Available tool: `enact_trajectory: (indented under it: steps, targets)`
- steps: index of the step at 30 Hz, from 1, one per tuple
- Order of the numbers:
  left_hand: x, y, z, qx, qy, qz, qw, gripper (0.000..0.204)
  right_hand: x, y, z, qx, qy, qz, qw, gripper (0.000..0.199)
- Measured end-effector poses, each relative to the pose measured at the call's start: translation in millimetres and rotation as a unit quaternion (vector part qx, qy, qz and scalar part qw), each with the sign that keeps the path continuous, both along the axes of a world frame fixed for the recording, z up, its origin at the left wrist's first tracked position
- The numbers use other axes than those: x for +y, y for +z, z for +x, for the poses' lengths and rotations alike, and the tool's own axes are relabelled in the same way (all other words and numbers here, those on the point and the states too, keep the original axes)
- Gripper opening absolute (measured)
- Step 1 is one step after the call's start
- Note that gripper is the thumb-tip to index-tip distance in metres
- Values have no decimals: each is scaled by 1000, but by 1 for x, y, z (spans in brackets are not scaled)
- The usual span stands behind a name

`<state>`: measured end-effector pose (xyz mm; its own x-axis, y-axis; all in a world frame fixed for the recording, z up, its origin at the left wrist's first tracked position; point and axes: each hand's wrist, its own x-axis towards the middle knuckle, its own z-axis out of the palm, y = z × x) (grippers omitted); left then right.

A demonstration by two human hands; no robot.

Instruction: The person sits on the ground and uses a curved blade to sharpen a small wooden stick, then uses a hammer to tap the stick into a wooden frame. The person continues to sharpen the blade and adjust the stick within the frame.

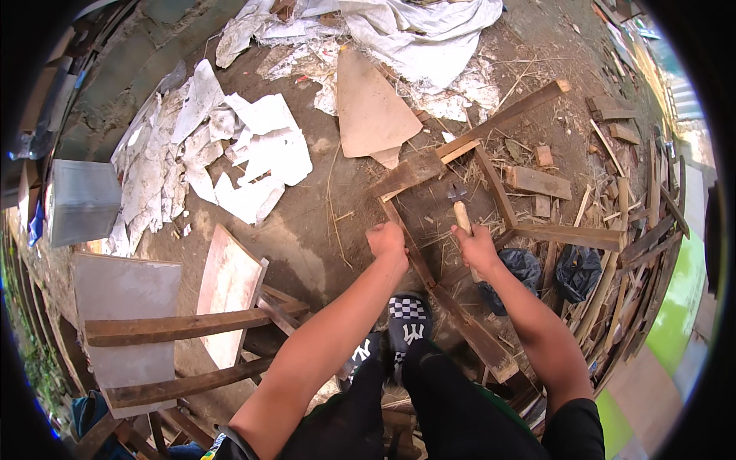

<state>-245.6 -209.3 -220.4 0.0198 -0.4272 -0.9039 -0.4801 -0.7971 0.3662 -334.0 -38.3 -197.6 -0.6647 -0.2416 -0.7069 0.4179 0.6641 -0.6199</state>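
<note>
My right hand (pixel 477 249) is wrapped round the pale wooden handle of a hammer (pixel 460 211), whose dark metal head points away from me. The hammer is over the opening of a rough frame of nailed wooden boards (pixel 498 188). My left hand (pixel 388 240) is closed on the frame's thin left slat (pixel 416 261); its fingertips are partly hidden. A long board (pixel 514 115) extends from the frame's far corner toward the upper right. Another board (pixel 479 337) lies at its near end, by my right foot.
Torn white sheets (pixel 268 146) litter the ground at left, and a tan panel (pixel 372 107) lies ahead. Wood offcuts (pixel 539 182) and black plastic bags (pixel 579 272) are at right. Left of my legs stand panels and curved timbers (pixel 176 328); a grey bin (pixel 84 201) is beyond.
</note>
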Motion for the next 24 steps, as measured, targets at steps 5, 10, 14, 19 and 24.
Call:
enact_trajectory:
  steps: [5, 10, 14, 19, 24]
  targets:
    - [20, 79, 45, 130, -240, -154, 950, 26, 17, 41, -1, 51, 32, -14, 998, 37]
    - [33, 196, 94, 301, -421, -305, 799, 24, 18, 128, 21, 98, -31, -99, 990, 34]
    - [15, 261, 130, 316, -507, -354, 719, 21, 36, 195, 58, 115, -61, -143, 981, 32]
    - [-9, 329, 178, 315, -550, -418, 651, 22, 67, 310, 101, 183, -26, -168, 968, 34]
    - [-2, 407, 211, 338, -497, -321, 732, 30, 106, 385, 137, 247, 7, -194, 949, 34]
